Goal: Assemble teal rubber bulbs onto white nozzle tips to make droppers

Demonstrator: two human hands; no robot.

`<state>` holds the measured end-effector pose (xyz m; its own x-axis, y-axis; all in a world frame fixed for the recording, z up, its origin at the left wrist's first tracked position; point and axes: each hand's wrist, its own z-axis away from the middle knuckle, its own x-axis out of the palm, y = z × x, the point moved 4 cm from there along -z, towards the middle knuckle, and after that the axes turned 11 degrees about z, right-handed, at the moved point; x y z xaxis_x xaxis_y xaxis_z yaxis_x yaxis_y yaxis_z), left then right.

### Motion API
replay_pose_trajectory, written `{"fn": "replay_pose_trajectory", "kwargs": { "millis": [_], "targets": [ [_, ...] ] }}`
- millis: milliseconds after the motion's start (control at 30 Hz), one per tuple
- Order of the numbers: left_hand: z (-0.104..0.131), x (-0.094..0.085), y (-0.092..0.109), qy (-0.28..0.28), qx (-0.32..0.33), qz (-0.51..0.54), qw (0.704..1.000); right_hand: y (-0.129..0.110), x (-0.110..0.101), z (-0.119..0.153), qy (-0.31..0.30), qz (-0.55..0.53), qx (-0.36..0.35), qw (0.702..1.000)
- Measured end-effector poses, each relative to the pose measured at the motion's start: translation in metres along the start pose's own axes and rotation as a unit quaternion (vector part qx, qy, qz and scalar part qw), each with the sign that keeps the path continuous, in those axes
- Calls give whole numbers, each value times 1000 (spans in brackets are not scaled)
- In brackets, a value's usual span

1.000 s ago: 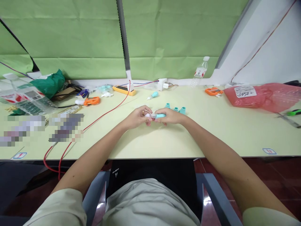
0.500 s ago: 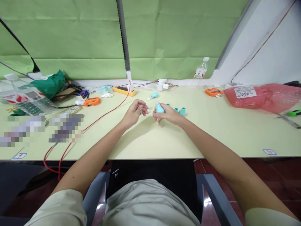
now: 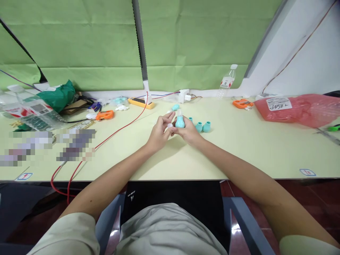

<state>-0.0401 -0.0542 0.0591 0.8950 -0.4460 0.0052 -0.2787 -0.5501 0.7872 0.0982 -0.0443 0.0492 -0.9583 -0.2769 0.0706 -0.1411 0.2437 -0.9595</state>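
My right hand [image 3: 190, 130] is closed round a teal squeeze bulb [image 3: 180, 122], which stands upright with a clear nozzle piece [image 3: 179, 112] on top. Close by on the left, my left hand [image 3: 160, 133] pinches a small whitish translucent cap [image 3: 170, 125] beside the bulb. The fingertips of both hands nearly meet; whether they touch cannot be made out. Just right of my right hand stand teal bulbs with open necks, one [image 3: 206, 126] beside another [image 3: 199, 126], and a third partly hidden behind the hand. Beyond the hands lies a teal bulb [image 3: 175, 107] with a pale tip.
Along the back lie a yellow multimeter [image 3: 140, 103] and a white plug [image 3: 183, 96] with wires. Orange tools [image 3: 105, 115] sit left and right. A red cable [image 3: 119, 127] crosses the left side. At right are a bottle [image 3: 227, 82] and a red plastic bag [image 3: 294, 108].
My left hand has moved right, up to the bulb, and the cap now shows in its fingers. My right hand has turned the bulb upright, with its clear nozzle in sight.
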Motion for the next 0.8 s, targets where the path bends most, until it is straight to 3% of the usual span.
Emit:
{"fn": "replay_pose_trajectory", "kwargs": {
  "millis": [200, 433, 600, 800],
  "targets": [
    [0, -4, 9, 6, 22, -50, 999, -6, 1, 1, -24, 10, -6, 1000],
    [-2, -14, 24, 49, 78, -242, 966, -13, -1, 2, 19, 38, -20, 999],
    [0, -19, 16, 76, 29, -204, 975, -5, -2, 1, 26, 16, -7, 1000],
    [-2, -19, 14, 69, -2, -222, 973, -7, 1, 4, 31, -2, 16, 999]
  ]
}}
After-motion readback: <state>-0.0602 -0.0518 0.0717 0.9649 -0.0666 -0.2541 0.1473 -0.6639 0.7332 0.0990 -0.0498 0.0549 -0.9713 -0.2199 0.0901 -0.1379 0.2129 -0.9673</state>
